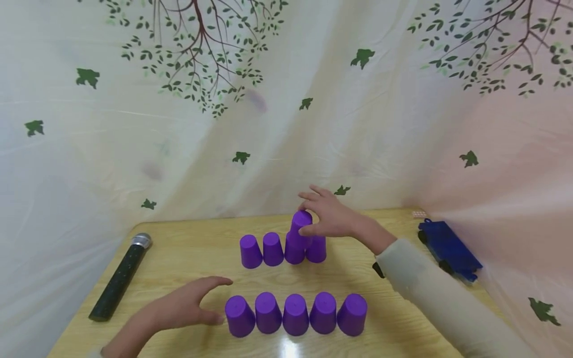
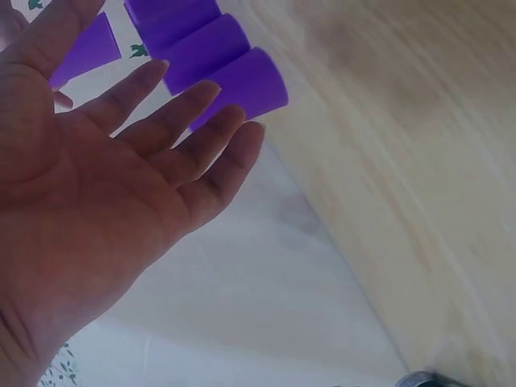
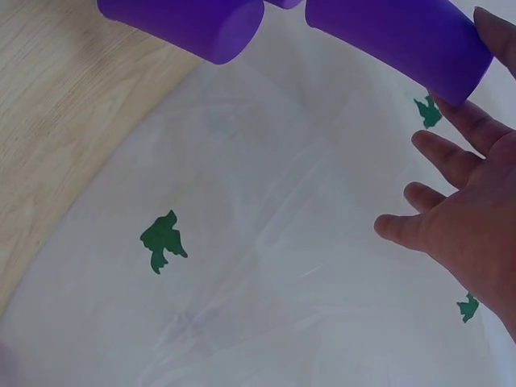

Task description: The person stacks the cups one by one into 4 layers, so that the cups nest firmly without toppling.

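Observation:
With thumb and index finger, my right hand pinches an upside-down purple cup over the back row of cups. Its lower part overlaps a standing purple cup in the head view; the right wrist view shows the held cup at the fingertips, the other fingers spread. That row has several upside-down cups side by side, its rightmost cup partly behind the held one. My left hand holds nothing, thumb and fingers parted, just left of the front row's leftmost cup.
Several upside-down purple cups form the front row, ending at the right with one cup. A microphone lies at the table's left. On the right is a dark blue toy vehicle. A leaf-patterned curtain hangs behind the wooden table.

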A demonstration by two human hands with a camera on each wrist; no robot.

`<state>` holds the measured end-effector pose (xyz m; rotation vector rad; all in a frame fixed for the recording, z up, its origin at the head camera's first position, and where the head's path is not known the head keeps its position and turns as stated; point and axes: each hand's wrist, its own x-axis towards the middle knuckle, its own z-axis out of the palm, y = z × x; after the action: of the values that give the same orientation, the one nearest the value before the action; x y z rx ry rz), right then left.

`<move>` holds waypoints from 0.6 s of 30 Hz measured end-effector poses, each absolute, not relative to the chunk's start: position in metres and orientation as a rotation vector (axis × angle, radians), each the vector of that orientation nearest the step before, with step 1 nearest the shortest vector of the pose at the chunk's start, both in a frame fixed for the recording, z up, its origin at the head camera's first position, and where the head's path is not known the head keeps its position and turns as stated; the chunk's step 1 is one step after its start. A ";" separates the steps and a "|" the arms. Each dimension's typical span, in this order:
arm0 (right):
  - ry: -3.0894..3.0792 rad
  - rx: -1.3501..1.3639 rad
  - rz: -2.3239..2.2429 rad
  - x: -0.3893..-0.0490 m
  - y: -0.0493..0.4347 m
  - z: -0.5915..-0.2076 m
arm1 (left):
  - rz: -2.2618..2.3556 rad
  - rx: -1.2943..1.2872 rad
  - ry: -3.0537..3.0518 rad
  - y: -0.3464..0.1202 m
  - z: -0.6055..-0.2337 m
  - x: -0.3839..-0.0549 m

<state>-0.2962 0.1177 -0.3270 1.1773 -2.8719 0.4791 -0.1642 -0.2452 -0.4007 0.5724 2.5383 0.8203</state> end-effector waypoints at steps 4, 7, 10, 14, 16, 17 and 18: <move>-2.883 1.156 0.465 -0.302 0.120 -0.327 | 0.844 0.559 2.561 -0.241 -0.410 -0.161; -2.896 1.129 0.464 -0.305 0.120 -0.327 | 0.843 0.590 2.590 -0.238 -0.417 -0.159; -2.903 1.108 0.471 -0.308 0.121 -0.327 | 0.847 0.622 2.608 -0.236 -0.421 -0.158; -2.909 1.095 0.459 -0.312 0.121 -0.328 | 0.871 0.606 2.592 -0.233 -0.423 -0.158; -2.917 1.090 0.454 -0.313 0.121 -0.328 | 0.882 0.594 2.579 -0.231 -0.424 -0.159; -2.923 1.086 0.454 -0.314 0.121 -0.328 | 0.883 0.585 2.574 -0.231 -0.424 -0.160; -2.930 1.083 0.456 -0.314 0.121 -0.328 | 0.886 0.579 2.570 -0.230 -0.425 -0.160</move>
<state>-0.3144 0.1212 -0.3282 1.0829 -2.9295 0.4562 -0.1600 -0.2303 -0.4247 0.5792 2.5701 0.8865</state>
